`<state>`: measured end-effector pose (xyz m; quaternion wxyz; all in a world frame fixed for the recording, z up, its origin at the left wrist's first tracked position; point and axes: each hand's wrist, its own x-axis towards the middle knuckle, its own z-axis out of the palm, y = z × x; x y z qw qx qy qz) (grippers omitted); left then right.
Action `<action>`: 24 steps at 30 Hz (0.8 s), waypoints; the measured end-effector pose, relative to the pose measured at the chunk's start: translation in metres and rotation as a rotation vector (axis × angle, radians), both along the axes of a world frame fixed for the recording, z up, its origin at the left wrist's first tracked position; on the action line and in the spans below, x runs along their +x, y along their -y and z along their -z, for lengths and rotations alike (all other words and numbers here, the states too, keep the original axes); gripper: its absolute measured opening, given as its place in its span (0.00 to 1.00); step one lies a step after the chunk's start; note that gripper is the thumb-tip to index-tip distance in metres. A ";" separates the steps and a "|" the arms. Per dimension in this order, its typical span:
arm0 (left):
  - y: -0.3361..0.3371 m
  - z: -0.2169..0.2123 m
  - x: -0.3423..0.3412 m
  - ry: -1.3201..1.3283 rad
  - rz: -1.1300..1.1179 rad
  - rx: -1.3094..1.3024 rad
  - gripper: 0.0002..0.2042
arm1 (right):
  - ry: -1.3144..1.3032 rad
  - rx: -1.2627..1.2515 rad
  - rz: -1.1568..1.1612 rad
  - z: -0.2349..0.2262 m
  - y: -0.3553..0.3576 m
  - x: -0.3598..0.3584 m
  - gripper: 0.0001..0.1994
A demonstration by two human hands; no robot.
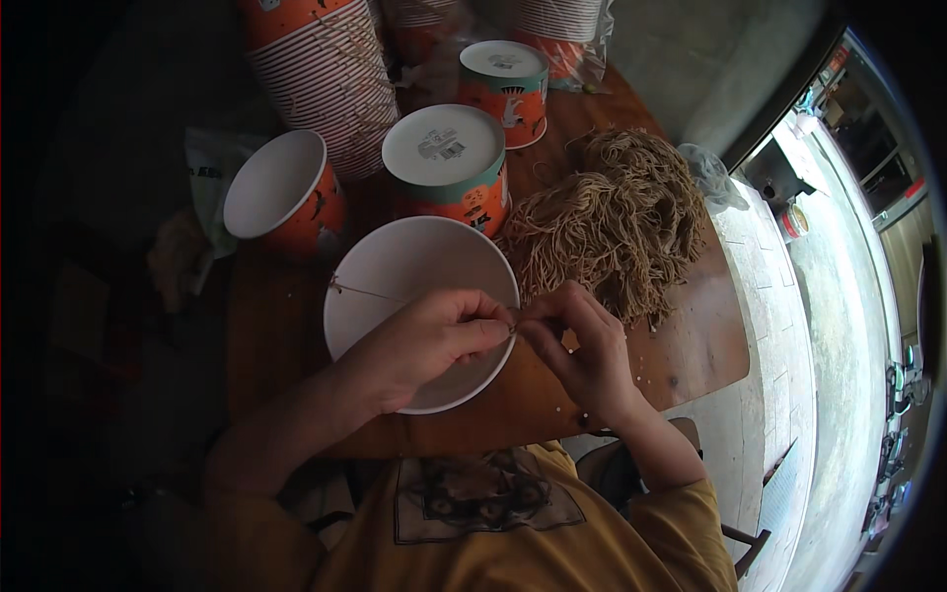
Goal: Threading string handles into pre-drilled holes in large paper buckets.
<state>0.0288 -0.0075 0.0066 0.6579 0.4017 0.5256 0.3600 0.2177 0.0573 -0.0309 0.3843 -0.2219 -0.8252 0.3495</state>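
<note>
In front of me a white-lined paper bucket [395, 261] stands with its mouth up. A thin brown cord [370, 292] is knotted at its left rim and runs across the mouth toward the right rim. At that right rim my left hand [449, 331] pinches the cord's end from inside the bucket. My right hand [582, 340] meets it from outside, thumb and forefinger closed on the same cord. The fingertips of both hands nearly touch and hide the cord's end. A large heap of tan cords [621, 217] lies just beyond my right hand.
Two upside-down orange and green buckets, a nearer one [444, 148] and a farther one [503, 61], stand beyond the work. An open orange bucket [281, 187] leans at left. Behind it rises a tall stack of nested buckets [326, 84]. The wooden table [691, 345] ends at right.
</note>
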 end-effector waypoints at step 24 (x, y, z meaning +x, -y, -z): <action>0.000 0.007 0.006 0.128 -0.090 -0.056 0.10 | 0.299 -0.001 -0.175 -0.030 -0.013 -0.005 0.07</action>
